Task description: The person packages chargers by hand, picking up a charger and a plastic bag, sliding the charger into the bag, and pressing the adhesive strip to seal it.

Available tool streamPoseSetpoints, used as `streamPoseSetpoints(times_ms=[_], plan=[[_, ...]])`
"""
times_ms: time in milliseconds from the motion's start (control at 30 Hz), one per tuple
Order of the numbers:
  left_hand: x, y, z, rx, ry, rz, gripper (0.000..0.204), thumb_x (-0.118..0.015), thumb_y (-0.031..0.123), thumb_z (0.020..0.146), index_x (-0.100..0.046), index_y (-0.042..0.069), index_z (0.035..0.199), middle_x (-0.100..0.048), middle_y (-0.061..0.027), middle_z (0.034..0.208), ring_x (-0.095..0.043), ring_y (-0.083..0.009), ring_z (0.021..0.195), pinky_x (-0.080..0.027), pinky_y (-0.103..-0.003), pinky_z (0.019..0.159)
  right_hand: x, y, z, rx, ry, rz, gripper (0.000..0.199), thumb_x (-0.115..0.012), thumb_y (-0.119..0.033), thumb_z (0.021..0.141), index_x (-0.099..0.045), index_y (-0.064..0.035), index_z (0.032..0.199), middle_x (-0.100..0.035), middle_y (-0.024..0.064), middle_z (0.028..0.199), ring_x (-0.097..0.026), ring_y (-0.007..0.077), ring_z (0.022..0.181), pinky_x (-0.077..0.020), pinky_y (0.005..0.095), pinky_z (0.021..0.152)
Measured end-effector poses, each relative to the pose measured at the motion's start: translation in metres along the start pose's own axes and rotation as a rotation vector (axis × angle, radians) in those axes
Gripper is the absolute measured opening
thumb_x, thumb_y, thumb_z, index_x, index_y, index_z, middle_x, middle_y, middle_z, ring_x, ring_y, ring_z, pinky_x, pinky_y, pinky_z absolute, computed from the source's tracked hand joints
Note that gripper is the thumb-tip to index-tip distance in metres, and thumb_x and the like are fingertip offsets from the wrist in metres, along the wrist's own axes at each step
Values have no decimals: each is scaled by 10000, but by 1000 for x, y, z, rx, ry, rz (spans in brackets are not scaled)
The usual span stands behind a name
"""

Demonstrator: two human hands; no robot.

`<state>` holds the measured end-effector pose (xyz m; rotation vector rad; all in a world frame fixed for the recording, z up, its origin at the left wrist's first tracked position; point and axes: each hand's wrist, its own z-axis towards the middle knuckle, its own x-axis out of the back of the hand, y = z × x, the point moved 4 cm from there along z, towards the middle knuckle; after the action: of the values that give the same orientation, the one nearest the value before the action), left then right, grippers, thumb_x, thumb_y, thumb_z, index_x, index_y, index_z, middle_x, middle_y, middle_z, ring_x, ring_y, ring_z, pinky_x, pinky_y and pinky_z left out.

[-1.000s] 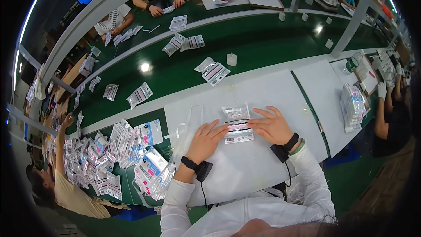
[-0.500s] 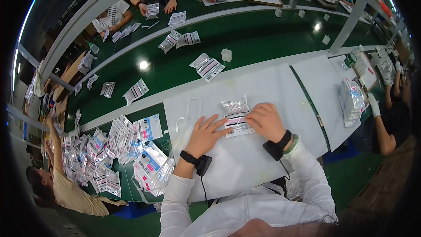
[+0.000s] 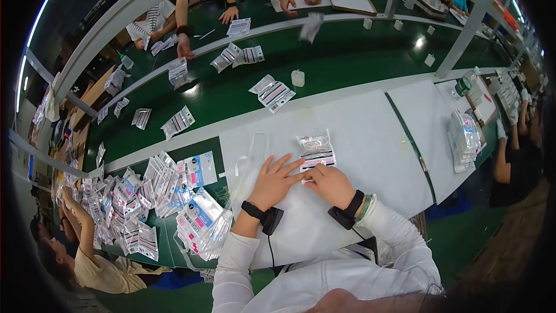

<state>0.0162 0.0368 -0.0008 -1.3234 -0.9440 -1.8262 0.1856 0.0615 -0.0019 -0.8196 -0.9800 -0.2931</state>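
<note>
A silver foil pouch (image 3: 317,144) with a pink-and-black printed band lies on the white work surface in front of me. My left hand (image 3: 274,183) rests flat at its lower left, fingers spread and the tips reaching the pouch's edge. Curled over the pouch's lower edge, my right hand (image 3: 330,184) has its thumb and fingers drawn together there. They hide that part of the pouch, and their tips sit close to my left fingertips. Black straps with small dark boxes circle both wrists.
Left of me lie a heap of similar pouches (image 3: 124,203) and a stack of flat printed bags (image 3: 200,220). More pouches (image 3: 272,94) and a small white block (image 3: 297,78) sit on the green belt (image 3: 359,52) ahead. Co-workers reach in from across and the left.
My right hand has slid from the pouch's right side to its lower edge. Across the belt, one co-worker's hand has brought a pouch forward; another pouch is blurred above the belt.
</note>
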Motion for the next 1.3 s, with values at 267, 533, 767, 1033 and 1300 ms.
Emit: streamPoseSetpoints(times_ms=[267, 533, 767, 1033, 1300], plan=[[0, 3, 0, 11, 10, 21, 419, -593, 90, 846, -671, 336, 1176, -473, 115, 1460, -400, -185, 1379, -285, -494, 1137, 0, 0, 1, 69, 13, 34, 155, -713, -165, 814, -612, -105, 914, -605, 57, 846, -619, 259, 737, -494, 383, 674], [-2, 10, 3, 14, -9, 71, 480, -589, 98, 858, -636, 386, 1239, -485, 125, 1450, -410, -171, 1372, -288, -495, 1137, 17, -1, -11, 68, 77, -18, 131, -677, -141, 825, -610, -96, 928, -612, 78, 858, -619, 306, 765, -490, 417, 680], [-1, 5, -5, 27, 17, 60, 566, -577, 68, 856, -554, 325, 1361, -475, 101, 1459, -400, -189, 1380, -282, -491, 1136, 159, 73, -161, -699, 412, -17, 89, -604, -42, 896, -545, -31, 961, -570, 168, 871, -582, 342, 772, -471, 396, 673], [-4, 2, -2, 48, -5, 30, 586, -566, 44, 846, -521, 238, 1397, -472, 95, 1460, -381, -191, 1384, -241, -487, 1149, 196, 46, -181, -500, 401, -753, 433, -484, 91, 719, -620, -28, 1112, -631, 149, 1136, -569, 399, 1111, -432, 445, 976], [-5, 5, 3, 25, 2, 18, 598, -565, 35, 833, -525, 246, 1391, -462, 98, 1471, -375, -190, 1392, -229, -489, 1155, 86, 52, 1, 113, 7, 87, 563, -491, 110, 715, -652, -132, 1197, -667, 55, 1107, -575, 248, 1140, -416, 363, 941]])
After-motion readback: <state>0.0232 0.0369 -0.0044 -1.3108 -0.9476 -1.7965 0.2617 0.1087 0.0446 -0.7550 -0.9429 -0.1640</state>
